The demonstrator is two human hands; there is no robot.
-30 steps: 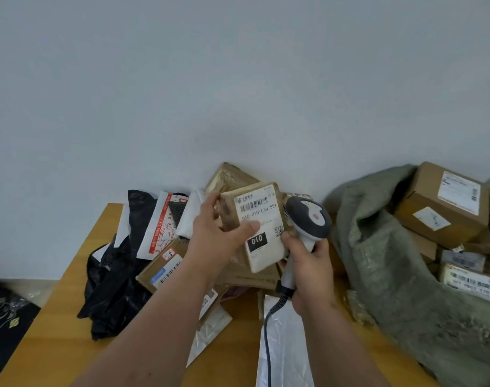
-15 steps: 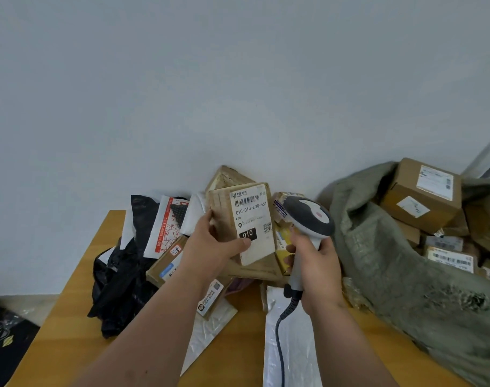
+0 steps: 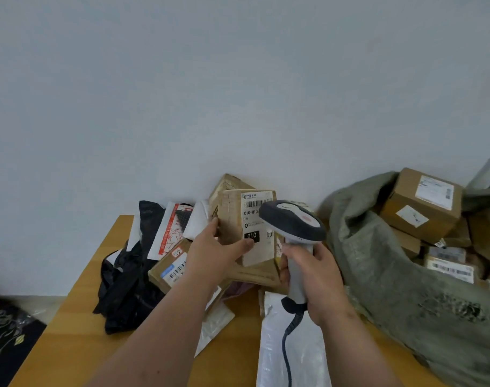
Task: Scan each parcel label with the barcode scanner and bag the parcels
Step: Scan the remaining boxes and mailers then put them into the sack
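The brown parcel (image 3: 232,219) is held upright above the far middle of the wooden table (image 3: 79,297), its white label (image 3: 255,227) facing the camera. The left hand (image 3: 213,250) grips it from the left side, thumb pressed on the label's black "010" patch. Just to the right, the right hand (image 3: 316,277) is wrapped round the handle of the grey barcode scanner (image 3: 292,222), whose head overlaps the label's right edge. A pile of parcels and black plastic (image 3: 123,286) lies left. At right, a grey-green sack (image 3: 391,275) holds cardboard boxes (image 3: 422,202).
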